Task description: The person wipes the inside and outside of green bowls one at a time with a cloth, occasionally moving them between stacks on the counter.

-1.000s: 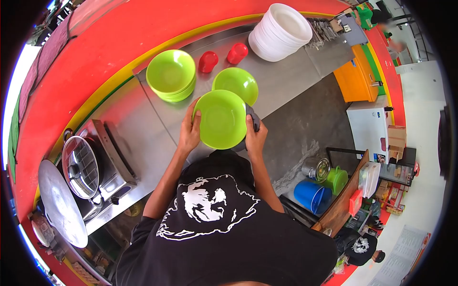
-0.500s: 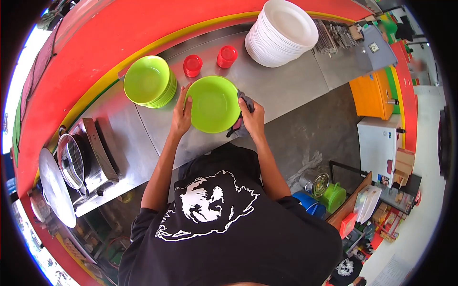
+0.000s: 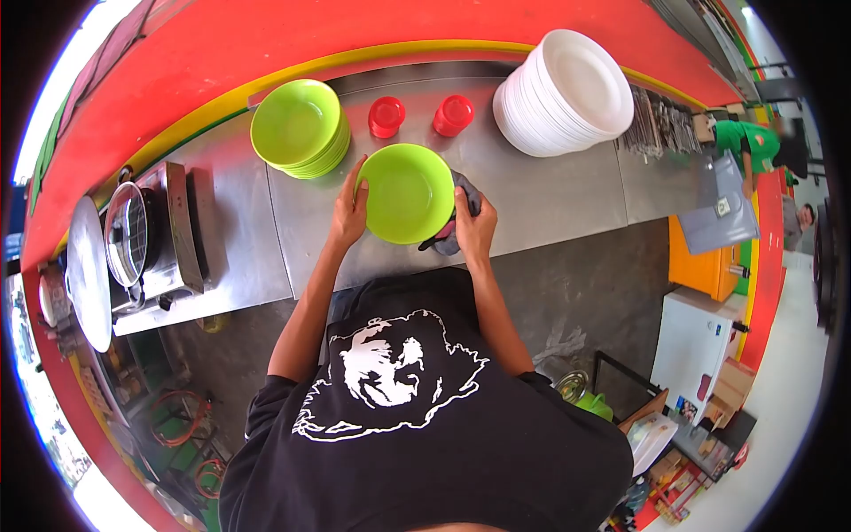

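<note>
- Right now, seen from the head camera, the left hand (image 3: 348,215) clasps the nine o'clock rim of a green bowl (image 3: 408,193), thumb over the edge and fingers behind.
- The right hand (image 3: 474,232) is closed around a dark cloth (image 3: 463,199) and presses it against the bowl's three o'clock edge.
- Between both hands, the bowl sits low over the steel counter (image 3: 550,199), near its middle; whether it touches the counter I cannot tell.
- At ten o'clock from the bowl stands a stack of green bowls (image 3: 300,127).
- Two red cups (image 3: 386,116) stand at twelve o'clock, close beyond the bowl.
- At two o'clock rises a tall stack of white plates (image 3: 567,90).
- Far off at nine o'clock a metal stove (image 3: 168,239) sits on the counter's end, with a glass lid (image 3: 127,235) leaning beside it.
- At three o'clock, well apart, another person in a green shirt (image 3: 745,142) bends by an orange cabinet (image 3: 705,262).
</note>
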